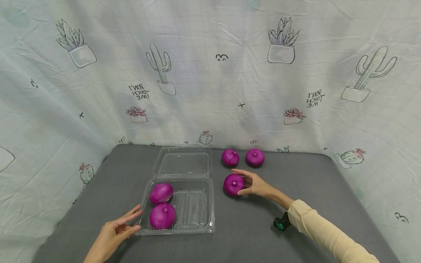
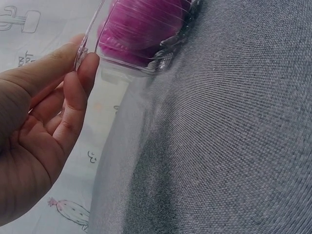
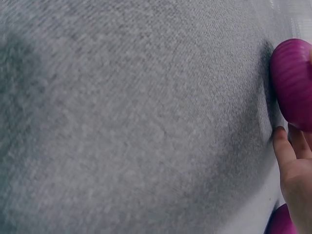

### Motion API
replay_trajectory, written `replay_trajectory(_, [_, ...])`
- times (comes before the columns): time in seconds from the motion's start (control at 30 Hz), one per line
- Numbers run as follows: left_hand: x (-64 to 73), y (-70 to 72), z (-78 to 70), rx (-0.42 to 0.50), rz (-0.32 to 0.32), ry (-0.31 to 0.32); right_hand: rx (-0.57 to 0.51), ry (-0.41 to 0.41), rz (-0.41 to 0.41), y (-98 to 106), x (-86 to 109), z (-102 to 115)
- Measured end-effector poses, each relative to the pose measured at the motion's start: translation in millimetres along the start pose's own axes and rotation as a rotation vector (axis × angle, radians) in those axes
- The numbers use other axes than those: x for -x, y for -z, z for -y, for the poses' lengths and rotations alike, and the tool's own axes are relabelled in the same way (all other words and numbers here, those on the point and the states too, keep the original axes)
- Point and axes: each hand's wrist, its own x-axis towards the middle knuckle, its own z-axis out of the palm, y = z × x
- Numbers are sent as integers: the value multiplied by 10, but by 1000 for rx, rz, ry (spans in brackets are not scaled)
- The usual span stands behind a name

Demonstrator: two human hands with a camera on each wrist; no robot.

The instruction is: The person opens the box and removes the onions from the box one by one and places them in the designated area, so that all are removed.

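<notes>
A clear plastic clamshell box point(image 1: 192, 230) lies with its lid point(image 1: 184, 164) folded back on the grey table. Two purple onions sit in its left half, a tilted one point(image 1: 161, 193) behind a stem-up one point(image 1: 162, 216). My left hand point(image 1: 113, 233) pinches the box's left rim point(image 2: 90, 41) between thumb and fingers. To the right of the box, my right hand point(image 1: 258, 185) has its thumb and fingers around another purple onion point(image 1: 234, 184), low over the cloth. That onion point(image 3: 292, 83) shows at the right edge of the right wrist view, with fingers at its lower side.
Two more purple onions, one on the left point(image 1: 230, 157) and one on the right point(image 1: 255, 157), stand near the table's back edge, beyond my right hand. A printed curtain point(image 1: 210, 80) surrounds the grey table point(image 1: 243, 233) at the back and sides.
</notes>
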Motion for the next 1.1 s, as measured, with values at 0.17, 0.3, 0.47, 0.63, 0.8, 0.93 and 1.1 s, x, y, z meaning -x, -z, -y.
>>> replay_trajectory(0.17, [1, 0, 12, -11, -1, -31, -12, -14, -8, 30, 30, 16])
replay_trajectory(0.3, [-5, -2, 17, -8, -1, -34, -55, -20, -8, 74, 58, 46])
replay_trajectory(0.47, [2, -14, 15, 5, -7, -10, -61, 32, -85, 177, 125, 157])
replay_trajectory(0.63, [2, -7, 12, 0, -10, 16, -76, 126, -154, 173, 207, 315])
replay_trajectory(0.8, [1, 5, 11, 11, -1, 10, -145, 203, -103, -28, 230, 453])
replay_trajectory(0.93, [-5, 10, 1, 19, 13, 18, -204, 244, -40, -205, 143, 547])
replay_trajectory(1.1, [-14, 0, -11, 19, 11, 35, -233, 232, 122, -374, -50, 674])
